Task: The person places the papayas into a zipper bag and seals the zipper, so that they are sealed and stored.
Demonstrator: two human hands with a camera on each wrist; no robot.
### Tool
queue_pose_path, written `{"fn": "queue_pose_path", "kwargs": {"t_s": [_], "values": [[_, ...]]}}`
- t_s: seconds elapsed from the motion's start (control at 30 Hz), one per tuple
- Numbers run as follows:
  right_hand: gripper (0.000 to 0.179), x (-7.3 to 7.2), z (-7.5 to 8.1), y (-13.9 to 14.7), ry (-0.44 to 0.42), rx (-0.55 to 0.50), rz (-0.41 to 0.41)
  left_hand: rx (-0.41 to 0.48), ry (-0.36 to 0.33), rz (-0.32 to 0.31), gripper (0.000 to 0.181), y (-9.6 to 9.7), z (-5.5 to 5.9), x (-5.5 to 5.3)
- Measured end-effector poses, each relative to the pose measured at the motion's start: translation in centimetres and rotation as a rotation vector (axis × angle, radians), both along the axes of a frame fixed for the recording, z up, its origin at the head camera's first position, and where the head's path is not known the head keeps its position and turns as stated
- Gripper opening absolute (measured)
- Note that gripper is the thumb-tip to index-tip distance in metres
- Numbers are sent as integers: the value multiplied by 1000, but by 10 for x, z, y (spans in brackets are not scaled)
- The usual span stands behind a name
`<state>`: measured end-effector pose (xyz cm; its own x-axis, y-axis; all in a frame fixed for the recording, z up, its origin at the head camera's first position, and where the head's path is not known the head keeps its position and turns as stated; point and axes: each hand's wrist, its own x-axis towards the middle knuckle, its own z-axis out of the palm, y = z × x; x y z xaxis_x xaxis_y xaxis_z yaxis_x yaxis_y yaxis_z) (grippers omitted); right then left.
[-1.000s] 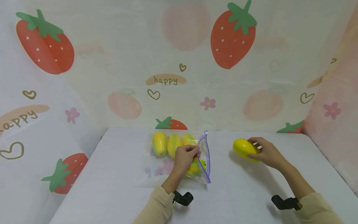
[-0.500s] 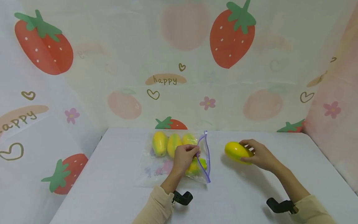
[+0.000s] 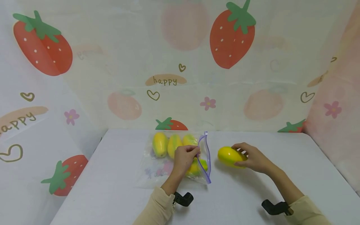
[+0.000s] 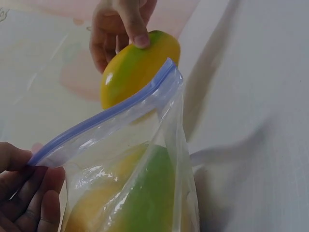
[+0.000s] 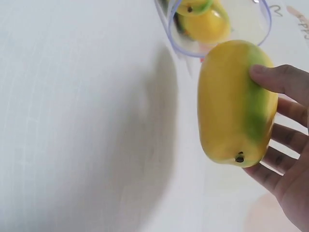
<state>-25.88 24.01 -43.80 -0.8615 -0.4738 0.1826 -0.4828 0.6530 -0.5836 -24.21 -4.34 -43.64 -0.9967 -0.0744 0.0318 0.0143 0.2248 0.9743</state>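
A clear zip bag lies on the table with several yellow-green mangoes inside. Its purple zip rim gapes toward the right. My left hand pinches that rim between thumb and fingers. Just right of the opening, my right hand holds another mango above the table, thumb on one side and fingers on the other. In the right wrist view this mango shows a green stripe and a dark stem spot, and it stays apart from the bag. My left hand partly covers the mangoes nearest the opening.
The white table extends on both sides of the bag. A backdrop printed with strawberries stands behind it, with side panels left and right. Each wrist wears a black camera mount.
My right hand has carried its mango leftward and slightly nearer to me, closer to the bag's opening. My left hand keeps its pinch on the rim almost without moving.
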Motion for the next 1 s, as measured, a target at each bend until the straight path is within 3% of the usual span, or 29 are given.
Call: {"fn": "queue_pose_path", "kwargs": {"t_s": [0.4,1.0], "values": [[51,1,-3,-21,-55,15,87,-17,1,23,22,1,0,0],[52,0,-10,-47,-80,-7,183,107,-28,-24,26,0,-4,-2]]}}
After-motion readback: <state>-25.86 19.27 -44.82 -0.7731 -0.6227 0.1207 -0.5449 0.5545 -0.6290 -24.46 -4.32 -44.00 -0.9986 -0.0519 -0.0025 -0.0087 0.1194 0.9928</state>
